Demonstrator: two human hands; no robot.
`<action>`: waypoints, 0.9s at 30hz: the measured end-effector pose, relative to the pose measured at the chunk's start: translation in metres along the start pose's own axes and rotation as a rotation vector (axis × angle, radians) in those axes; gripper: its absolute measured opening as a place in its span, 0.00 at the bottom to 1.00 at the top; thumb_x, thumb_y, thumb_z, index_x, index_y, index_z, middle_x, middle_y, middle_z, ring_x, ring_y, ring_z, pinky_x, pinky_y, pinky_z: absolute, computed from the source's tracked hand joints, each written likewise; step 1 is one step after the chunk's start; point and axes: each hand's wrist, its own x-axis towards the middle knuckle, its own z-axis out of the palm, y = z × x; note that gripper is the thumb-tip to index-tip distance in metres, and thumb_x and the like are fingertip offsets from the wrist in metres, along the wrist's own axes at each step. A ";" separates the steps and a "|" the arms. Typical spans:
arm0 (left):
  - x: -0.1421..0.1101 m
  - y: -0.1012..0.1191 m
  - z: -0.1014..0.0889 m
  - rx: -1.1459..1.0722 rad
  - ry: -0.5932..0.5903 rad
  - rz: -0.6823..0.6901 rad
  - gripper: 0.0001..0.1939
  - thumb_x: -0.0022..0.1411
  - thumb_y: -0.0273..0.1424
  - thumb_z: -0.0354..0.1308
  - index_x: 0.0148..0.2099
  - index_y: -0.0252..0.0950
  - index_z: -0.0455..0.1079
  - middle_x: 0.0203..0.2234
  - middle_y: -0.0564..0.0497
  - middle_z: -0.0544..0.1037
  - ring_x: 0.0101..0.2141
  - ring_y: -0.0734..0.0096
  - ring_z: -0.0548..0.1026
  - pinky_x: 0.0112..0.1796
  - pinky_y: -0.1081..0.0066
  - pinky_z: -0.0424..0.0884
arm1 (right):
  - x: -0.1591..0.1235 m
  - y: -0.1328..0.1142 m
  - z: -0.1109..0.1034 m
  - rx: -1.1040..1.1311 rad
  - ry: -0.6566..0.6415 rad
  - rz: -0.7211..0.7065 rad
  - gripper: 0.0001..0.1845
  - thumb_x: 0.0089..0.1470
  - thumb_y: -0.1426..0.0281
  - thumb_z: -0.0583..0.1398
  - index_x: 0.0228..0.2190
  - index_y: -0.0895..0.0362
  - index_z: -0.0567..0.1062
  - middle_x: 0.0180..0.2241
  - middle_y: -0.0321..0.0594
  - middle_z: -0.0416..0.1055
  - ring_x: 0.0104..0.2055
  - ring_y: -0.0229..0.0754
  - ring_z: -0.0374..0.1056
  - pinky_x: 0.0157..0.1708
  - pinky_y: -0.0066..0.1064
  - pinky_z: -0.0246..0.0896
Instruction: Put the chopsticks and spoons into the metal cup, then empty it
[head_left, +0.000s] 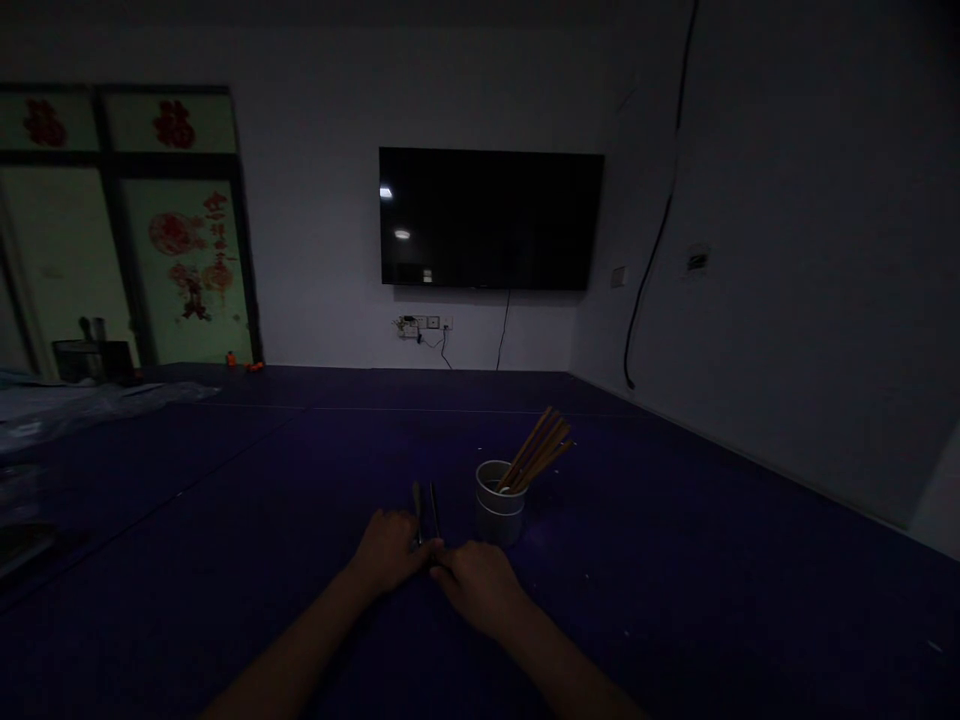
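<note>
My left hand [388, 548] and my right hand [478, 582] rest low over the dark purple surface, fingers curled and thumbs meeting in the middle. Just beyond them, two slender utensils point away from me. One has a wider, handle-like end [417, 497] beside my left fingers; the other is a thin dark stick [433, 508] whose near end reaches the fingertips of my right hand. Dim light and my fingers hide their near ends. To the right stands an upright grey metal cup [499, 515], holding several wooden chopsticks [544, 450] that lean right.
The purple surface [300, 480] stretches to the walls, with small pale specks on it. Clear plastic sheeting [112, 405] lies at the left. Small orange objects [255, 367] sit by the glass door [184, 270]. A television [491, 220] hangs on the far wall, and a black cable [652, 260] runs down the right wall.
</note>
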 end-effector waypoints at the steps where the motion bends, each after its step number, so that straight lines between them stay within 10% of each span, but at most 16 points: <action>1: 0.000 0.000 0.000 0.003 -0.001 0.000 0.34 0.60 0.53 0.32 0.31 0.33 0.70 0.30 0.41 0.76 0.33 0.58 0.74 0.36 0.62 0.65 | 0.000 0.000 0.000 -0.002 -0.002 0.000 0.18 0.58 0.63 0.49 0.41 0.55 0.75 0.36 0.47 0.76 0.38 0.46 0.72 0.35 0.31 0.61; 27: 0.002 -0.002 -0.002 -0.006 -0.025 0.004 0.34 0.60 0.54 0.34 0.32 0.32 0.70 0.31 0.39 0.77 0.34 0.55 0.75 0.37 0.61 0.65 | -0.002 -0.002 -0.004 -0.019 -0.024 -0.018 0.19 0.58 0.62 0.50 0.46 0.53 0.72 0.38 0.46 0.75 0.40 0.47 0.72 0.36 0.32 0.61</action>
